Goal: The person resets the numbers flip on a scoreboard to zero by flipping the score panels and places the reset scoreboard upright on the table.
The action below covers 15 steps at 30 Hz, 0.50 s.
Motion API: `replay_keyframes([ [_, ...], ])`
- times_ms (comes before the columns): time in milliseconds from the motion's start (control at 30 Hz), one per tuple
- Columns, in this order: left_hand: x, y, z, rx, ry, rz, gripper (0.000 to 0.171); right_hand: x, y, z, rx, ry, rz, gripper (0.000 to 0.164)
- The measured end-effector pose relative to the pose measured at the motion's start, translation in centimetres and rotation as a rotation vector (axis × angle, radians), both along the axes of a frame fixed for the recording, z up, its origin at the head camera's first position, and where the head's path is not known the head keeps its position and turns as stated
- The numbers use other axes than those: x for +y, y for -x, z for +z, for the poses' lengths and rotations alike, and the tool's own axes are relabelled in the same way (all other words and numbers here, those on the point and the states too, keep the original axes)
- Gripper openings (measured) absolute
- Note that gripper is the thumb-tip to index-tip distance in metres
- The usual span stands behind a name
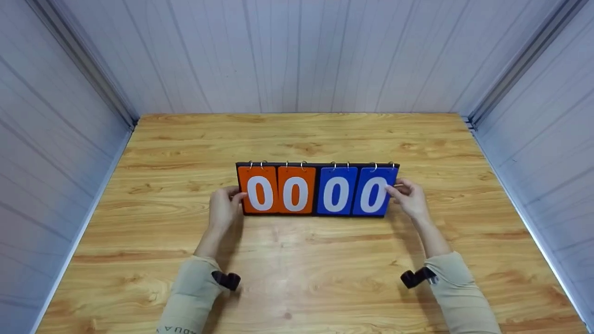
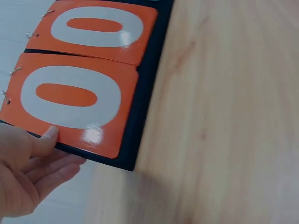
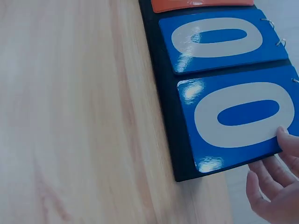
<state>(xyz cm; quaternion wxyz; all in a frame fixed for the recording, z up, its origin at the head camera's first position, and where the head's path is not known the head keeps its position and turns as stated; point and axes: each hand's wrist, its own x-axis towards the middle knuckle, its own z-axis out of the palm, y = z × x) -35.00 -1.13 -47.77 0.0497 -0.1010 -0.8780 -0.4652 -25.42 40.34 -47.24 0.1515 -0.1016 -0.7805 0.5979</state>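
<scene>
A flip scoreboard (image 1: 316,190) with a black backing faces me above the middle of the wooden table. Two orange cards (image 2: 70,93) on its left and two blue cards (image 3: 238,116) on its right each show a white 0. Metal rings (image 1: 304,164) run along the top edge. At the left end my left hand (image 1: 222,208) pinches the board, thumb on the orange card and fingers behind. My right hand (image 1: 410,199) grips the opposite end the same way, its thumb on the outer blue card. Part of the fingers is hidden behind the board.
The wooden table (image 1: 297,273) spreads out around the board. A pale panelled wall (image 1: 297,55) closes off the back, with similar walls at left and right. Dark wrist cameras (image 1: 227,280) stick out inward from both beige sleeves (image 1: 464,292).
</scene>
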Motion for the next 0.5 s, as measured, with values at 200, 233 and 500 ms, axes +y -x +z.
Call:
replay_keyframes([
  [200, 0.0, -0.3, 0.4, -0.03, 0.046, -0.01, 0.021, -0.7, -0.4, 0.9, -0.07, -0.049, -0.049, 0.027],
  [233, 0.0, -0.4, 0.4, -0.021, 0.065, -0.009, 0.026, -0.7, -0.5, 0.9, -0.068, -0.062, -0.05, 0.028],
  [500, 0.0, -3.2, 1.1, 0.141, 0.155, -0.005, 0.062, -0.8, -3.1, 1.3, -0.012, -0.479, -0.145, 0.051],
])
